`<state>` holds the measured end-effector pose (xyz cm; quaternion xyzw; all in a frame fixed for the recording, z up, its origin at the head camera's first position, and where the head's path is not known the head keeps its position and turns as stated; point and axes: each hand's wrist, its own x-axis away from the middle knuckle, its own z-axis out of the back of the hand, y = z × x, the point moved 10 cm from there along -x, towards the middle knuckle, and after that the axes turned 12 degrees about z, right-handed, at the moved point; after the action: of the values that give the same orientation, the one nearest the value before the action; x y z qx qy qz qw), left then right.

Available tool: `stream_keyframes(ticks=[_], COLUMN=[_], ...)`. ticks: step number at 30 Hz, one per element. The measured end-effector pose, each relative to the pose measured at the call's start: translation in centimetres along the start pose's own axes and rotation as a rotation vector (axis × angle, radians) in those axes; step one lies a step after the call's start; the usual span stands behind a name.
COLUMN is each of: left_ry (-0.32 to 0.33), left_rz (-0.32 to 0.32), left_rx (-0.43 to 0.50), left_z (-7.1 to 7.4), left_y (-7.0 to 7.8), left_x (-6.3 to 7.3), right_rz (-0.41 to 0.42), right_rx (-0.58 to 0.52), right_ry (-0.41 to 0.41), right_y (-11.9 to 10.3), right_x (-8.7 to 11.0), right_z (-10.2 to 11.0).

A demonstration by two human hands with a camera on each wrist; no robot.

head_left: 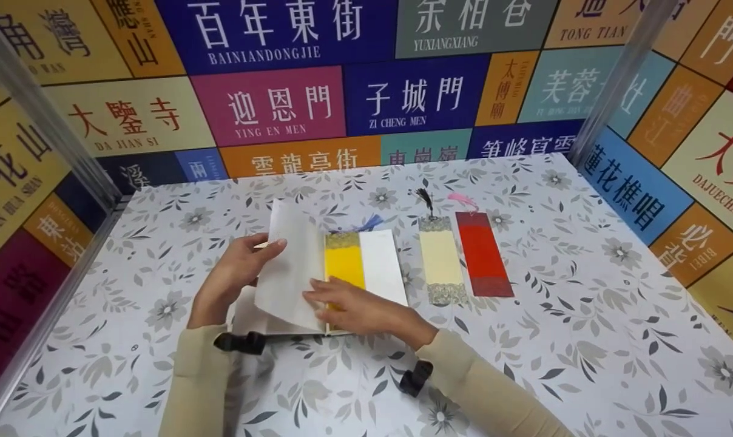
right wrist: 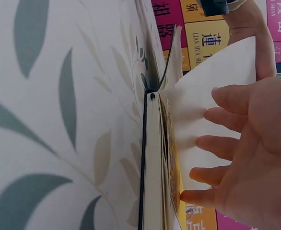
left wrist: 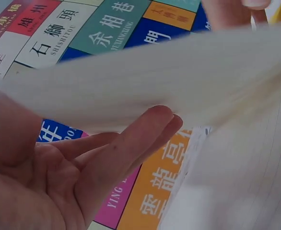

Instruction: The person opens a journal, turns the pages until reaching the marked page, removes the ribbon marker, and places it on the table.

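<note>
A notebook lies spread on the table, with a lifted page standing up from its left side. My left hand holds that page near its outer edge, thumb on the near face and fingers behind; the left wrist view shows these fingers against the paper. With spread, mostly straight fingers, my right hand reaches over the notebook, fingertips right at the page close to the spine. A yellow bookmark with a lacy end and blue tassel lies on the right-hand page beside the spine, its lower part hidden by my right hand.
Right of the notebook lie a cream bookmark with a black tassel and a red bookmark with a pink tassel. The table has a floral cover. Colourful sign-covered panels stand behind and at both sides.
</note>
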<state>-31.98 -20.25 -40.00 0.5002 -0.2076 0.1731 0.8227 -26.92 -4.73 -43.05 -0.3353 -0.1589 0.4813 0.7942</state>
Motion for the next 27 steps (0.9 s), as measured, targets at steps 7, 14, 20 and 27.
stream_keyframes(ticks=[7,14,20,27], left_ry=[0.123,0.193,0.259,0.29], left_rz=[-0.044,0.049,0.017,-0.007], left_rx=[-0.1,-0.171,-0.256,-0.392], left_z=[1.4,2.4,2.6,2.1], left_y=[-0.5,-1.8,-2.3,-2.7], left_x=[-0.5,-0.9,-1.0,-1.3], right_rz=[-0.08,-0.128,-0.131,-0.123], right_rx=[0.062,0.066,0.066,0.089], right_ry=[-0.058,-0.1,-0.115,-0.116], right_y=[0.9,1.9,2.1,2.4], right_x=[0.6,1.1,1.4,1.6], right_z=[-0.3,-0.3,0.0,0.2])
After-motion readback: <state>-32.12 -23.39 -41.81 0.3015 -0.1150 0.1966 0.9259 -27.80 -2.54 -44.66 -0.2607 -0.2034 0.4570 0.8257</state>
